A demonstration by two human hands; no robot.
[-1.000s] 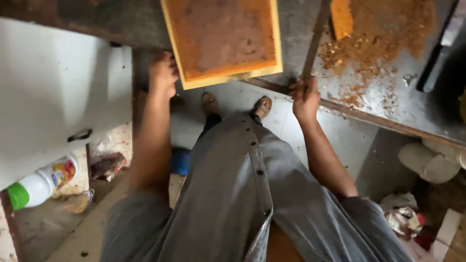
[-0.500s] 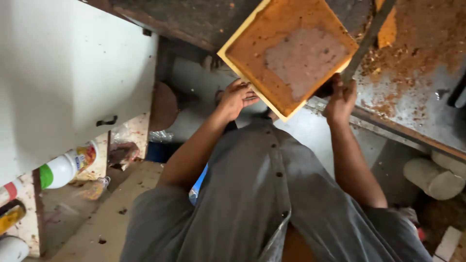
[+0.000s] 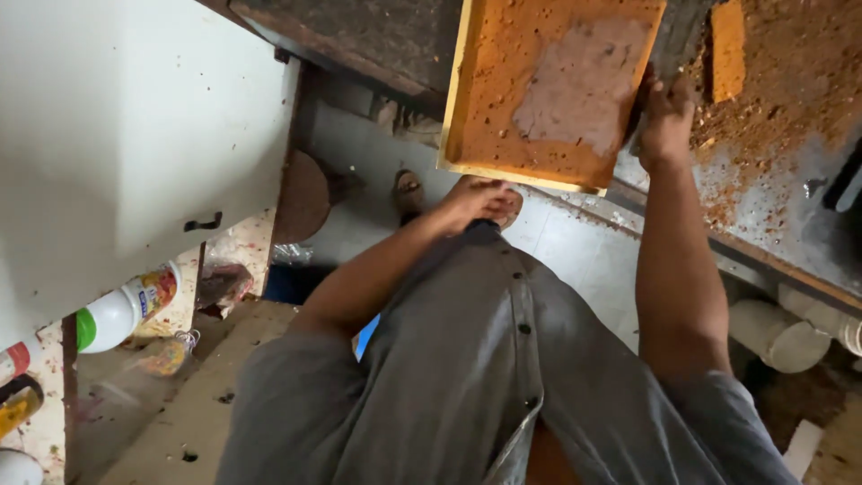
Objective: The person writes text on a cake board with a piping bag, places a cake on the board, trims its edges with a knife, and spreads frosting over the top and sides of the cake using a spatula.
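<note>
Beside cabinet, white bottle (image 3: pixel 117 314) (green cap)

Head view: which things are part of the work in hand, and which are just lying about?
In hand:
- yellow-rimmed wooden tray, caked with brown residue
- left hand under the tray's near edge
- right hand, its grip on a flat scraper blade
- crumb-strewn metal worktop

Lying about:
- white cabinet
- white bottle with green cap
- white pipes
</note>
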